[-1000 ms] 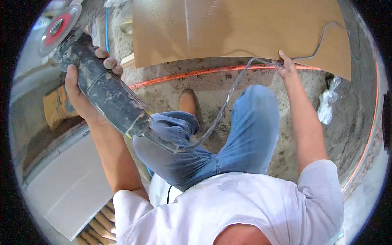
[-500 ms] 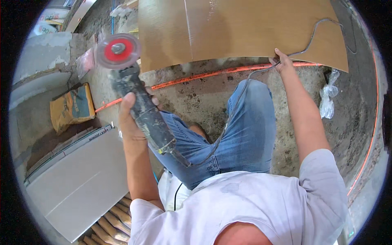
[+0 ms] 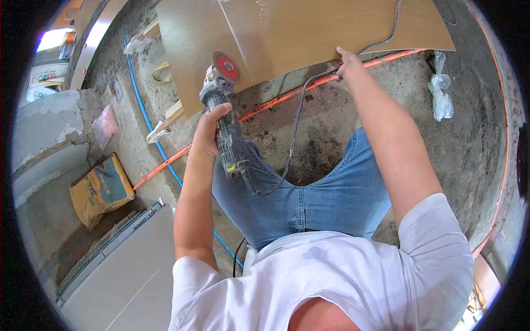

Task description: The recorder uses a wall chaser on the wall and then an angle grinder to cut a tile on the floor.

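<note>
My left hand (image 3: 211, 129) is wrapped round the body of a dusty, dark angle grinder (image 3: 229, 138). Its red-centred disc (image 3: 227, 67) points away from me, over the near left part of a large brown panel (image 3: 326, 33). A pale straight line (image 3: 234, 36) crosses that panel; a gap between disc and surface cannot be judged. At the panel's near edge, my right hand (image 3: 349, 65) is closed round the grinder's grey power cord (image 3: 302, 102). The thumb points toward the panel, and the fingers are partly hidden, so whether they touch its edge is unclear.
An orange strip (image 3: 276, 99) runs along the floor beneath the panel. Left are wooden pieces (image 3: 171, 118), a blue hose (image 3: 138, 99), a yellow sack (image 3: 102, 190) and a stack of flat boards (image 3: 132, 265). Clear plastic wrapping (image 3: 440, 94) lies right.
The grinder has moved right and farther from me, its disc now over the panel. My right hand has shifted left along the near edge with the cord. My knees have spread apart.
</note>
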Demonstrator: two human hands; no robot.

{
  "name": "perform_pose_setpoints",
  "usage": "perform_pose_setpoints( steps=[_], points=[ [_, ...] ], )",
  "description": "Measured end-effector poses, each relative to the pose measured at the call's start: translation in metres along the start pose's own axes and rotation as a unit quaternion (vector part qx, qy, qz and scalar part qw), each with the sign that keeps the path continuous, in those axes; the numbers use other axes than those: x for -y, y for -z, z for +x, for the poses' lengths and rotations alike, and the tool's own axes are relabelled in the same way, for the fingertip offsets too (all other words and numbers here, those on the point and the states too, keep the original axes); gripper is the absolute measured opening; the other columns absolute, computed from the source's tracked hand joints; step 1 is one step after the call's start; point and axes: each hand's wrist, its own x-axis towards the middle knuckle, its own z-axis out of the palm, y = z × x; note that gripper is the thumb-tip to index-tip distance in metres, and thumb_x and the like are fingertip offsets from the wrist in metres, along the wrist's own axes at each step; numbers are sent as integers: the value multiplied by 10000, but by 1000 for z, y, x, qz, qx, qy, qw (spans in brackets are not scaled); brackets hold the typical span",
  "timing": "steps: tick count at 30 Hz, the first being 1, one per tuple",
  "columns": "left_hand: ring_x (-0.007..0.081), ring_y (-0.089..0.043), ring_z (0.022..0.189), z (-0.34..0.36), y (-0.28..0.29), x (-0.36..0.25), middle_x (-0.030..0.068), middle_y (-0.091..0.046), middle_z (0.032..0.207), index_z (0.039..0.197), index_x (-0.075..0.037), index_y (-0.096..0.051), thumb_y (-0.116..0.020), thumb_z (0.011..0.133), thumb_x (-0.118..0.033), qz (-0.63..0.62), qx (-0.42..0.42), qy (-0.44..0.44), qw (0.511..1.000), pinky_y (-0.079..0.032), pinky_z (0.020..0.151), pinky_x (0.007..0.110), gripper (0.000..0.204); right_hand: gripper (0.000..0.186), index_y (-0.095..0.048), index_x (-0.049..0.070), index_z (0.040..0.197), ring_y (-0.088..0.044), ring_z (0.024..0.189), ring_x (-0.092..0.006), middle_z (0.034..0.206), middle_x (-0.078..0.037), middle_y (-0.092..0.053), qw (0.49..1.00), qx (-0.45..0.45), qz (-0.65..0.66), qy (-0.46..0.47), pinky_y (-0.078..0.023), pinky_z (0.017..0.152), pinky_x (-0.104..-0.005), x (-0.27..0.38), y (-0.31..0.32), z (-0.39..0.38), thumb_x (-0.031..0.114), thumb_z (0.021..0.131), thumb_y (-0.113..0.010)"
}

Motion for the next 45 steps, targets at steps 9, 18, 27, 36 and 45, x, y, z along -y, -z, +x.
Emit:
perform_pose_setpoints(
  steps=[9,18,27,36,45],
  points=[
    [190,-569,475,29,5,2,76,-594,656,847,-34,-560,-679,751,-248,77,-40,22,996,-496,436,303,263,222,-562,79,1048,-631,875,-306,990,-99,-643,1000,5,-15,8,-540,745,-499,1,-3,5,157,862,-654],
    [197,-573,495,33,0,3,84,-595,660,849,-33,-557,-681,757,-245,66,-33,38,997,-495,447,316,263,248,-555,72,1051,-640,845,-294,973,-90,-640,993,-3,-117,20,-556,738,-501,7,-6,-16,175,856,-668],
    [199,-575,506,29,-6,2,77,-605,688,889,-38,-565,-684,759,-250,87,-62,48,993,-499,469,307,276,260,-547,46,1040,-640,754,-292,905,-105,-639,990,3,-130,47,-565,562,-463,10,-12,-29,119,832,-684],
    [187,-566,476,29,-4,3,75,-583,647,843,-36,-571,-676,766,-234,71,-62,45,994,-490,440,310,237,299,-527,29,1074,-636,813,-300,966,-127,-618,987,20,-137,78,-574,561,-468,9,-11,-30,107,831,-682],
    [186,-567,477,28,-8,0,72,-580,647,856,-37,-568,-678,766,-231,81,-64,52,993,-493,442,311,241,384,-505,-18,1084,-632,793,-326,990,-168,-597,987,9,-137,86,-586,556,-467,6,-9,-20,80,787,-727]
  ],
)
